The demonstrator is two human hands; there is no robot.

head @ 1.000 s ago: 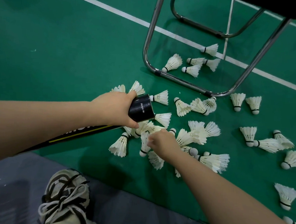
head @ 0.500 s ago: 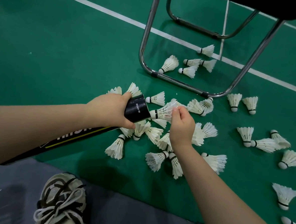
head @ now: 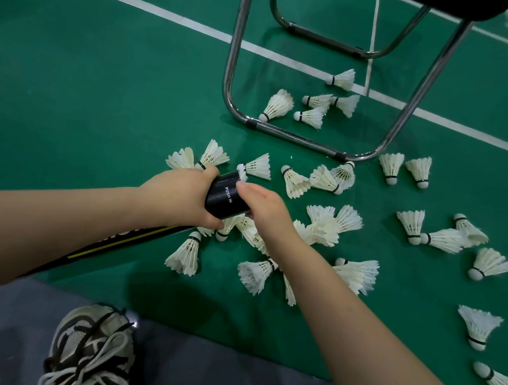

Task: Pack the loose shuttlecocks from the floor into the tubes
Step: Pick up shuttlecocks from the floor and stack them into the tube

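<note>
Head view: the left hand [head: 181,194]'s fingers [head: 209,173] wrap the black tube [head: 222,198] at centre frame. The right hand [head: 263,206] covers its mouth, grip hidden. Loose shuttlecocks [head: 323,228] litter the green floor [head: 103,108] around and right, some under a chair [head: 297,139].

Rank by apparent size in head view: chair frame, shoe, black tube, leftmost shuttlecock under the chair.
1. chair frame
2. shoe, enlarged by nearness to the camera
3. black tube; the left hand and forearm hide much of it, so its place against the shoe is unsure
4. shuttlecock
</note>
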